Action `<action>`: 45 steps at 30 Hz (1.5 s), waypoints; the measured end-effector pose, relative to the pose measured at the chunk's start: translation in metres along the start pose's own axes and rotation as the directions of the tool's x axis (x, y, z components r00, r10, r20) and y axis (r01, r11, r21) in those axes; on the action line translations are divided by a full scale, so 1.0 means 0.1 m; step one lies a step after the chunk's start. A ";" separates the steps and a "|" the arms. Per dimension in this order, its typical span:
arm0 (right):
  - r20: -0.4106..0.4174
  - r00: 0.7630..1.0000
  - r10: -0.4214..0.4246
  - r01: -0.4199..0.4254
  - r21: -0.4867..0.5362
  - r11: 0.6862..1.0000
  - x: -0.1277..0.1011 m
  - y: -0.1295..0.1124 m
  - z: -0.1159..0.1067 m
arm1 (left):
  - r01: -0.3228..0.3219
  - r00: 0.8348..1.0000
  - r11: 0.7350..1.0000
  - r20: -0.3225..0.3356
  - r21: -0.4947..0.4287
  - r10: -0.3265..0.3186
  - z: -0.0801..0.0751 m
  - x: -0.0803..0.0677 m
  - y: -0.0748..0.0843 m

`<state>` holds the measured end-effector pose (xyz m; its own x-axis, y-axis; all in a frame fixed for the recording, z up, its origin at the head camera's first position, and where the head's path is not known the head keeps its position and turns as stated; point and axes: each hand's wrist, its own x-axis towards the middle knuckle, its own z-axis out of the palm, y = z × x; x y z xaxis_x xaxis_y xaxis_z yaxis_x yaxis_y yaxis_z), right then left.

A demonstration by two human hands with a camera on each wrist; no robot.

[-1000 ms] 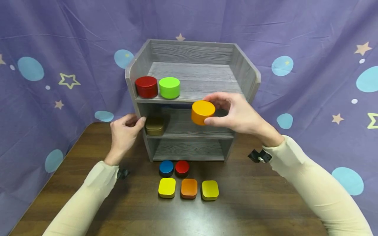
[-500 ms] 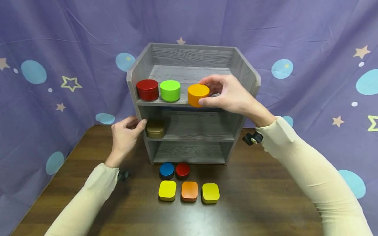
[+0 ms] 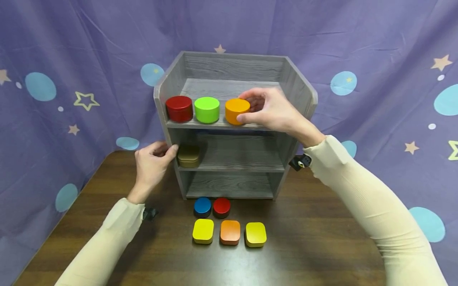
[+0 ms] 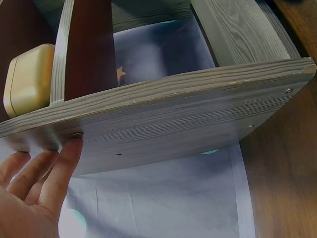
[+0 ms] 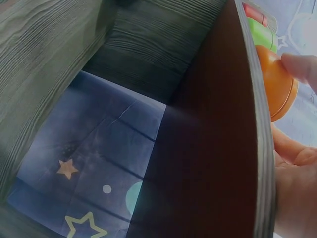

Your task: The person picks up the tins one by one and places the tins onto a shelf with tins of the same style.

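Shelving (image 3: 236,153) of grey wood-grained board, with three levels, stands on a brown wood-grained table (image 3: 318,246) before a purple curtain (image 3: 107,31) printed with stars and pale blue spots. At the front of its top level, a round, smooth, bright orange tin (image 3: 234,113) is pinched between the thumb and bent fingers of the right hand (image 3: 277,109), which reaches in from the right. That tin is upright, its base at the board's front edge; whether its full weight rests there cannot be told. To its left, across a narrow gap, sits a round lime-green tin (image 3: 207,110), and past that a round, glossy dark red tin (image 3: 179,109) near the left side panel (image 4: 163,129). The left hand (image 3: 152,165) rests its fingertips on the outer face of this panel, fingers fairly straight, thumb at the front edge. Just inside the panel, on the middle level, sits a gold tin (image 3: 188,157) with rounded corners. On the table in front, a small round blue-topped tin (image 3: 202,206) and a small round red-topped tin (image 3: 222,207) stand side by side. Nearer the camera, a row of rounded-square tins runs from a bright yellow tin (image 3: 203,231) through an orange square tin (image 3: 230,232) to a slightly darker yellow tin (image 3: 255,234), each apart from the next.
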<state>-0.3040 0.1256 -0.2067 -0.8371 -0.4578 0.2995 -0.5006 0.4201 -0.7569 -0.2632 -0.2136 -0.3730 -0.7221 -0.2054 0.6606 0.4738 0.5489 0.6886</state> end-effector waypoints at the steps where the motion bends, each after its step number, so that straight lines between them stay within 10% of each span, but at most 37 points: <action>1: -0.003 1.000 0.002 -0.002 -0.001 1.000 0.00 0.00 0.00 | -0.002 1.000 1.000 0.000 -0.001 0.002 0.00 0.00 0.00; 26: -0.091 0.996 -0.016 0.021 0.047 0.999 -0.07 0.02 0.04 | 0.014 1.000 1.000 -0.009 -0.009 -0.014 0.00 -0.01 0.00; 45: -0.415 0.898 -0.148 0.264 0.238 0.935 -0.60 0.16 0.11 | 0.018 1.000 1.000 -0.018 -0.007 -0.018 0.01 -0.01 0.00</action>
<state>-0.2598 0.1512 -0.2430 -0.7688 -0.1476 0.6222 -0.6366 0.0851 -0.7665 -0.2630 -0.2124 -0.3734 -0.7213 -0.2300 0.6533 0.4645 0.5391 0.7026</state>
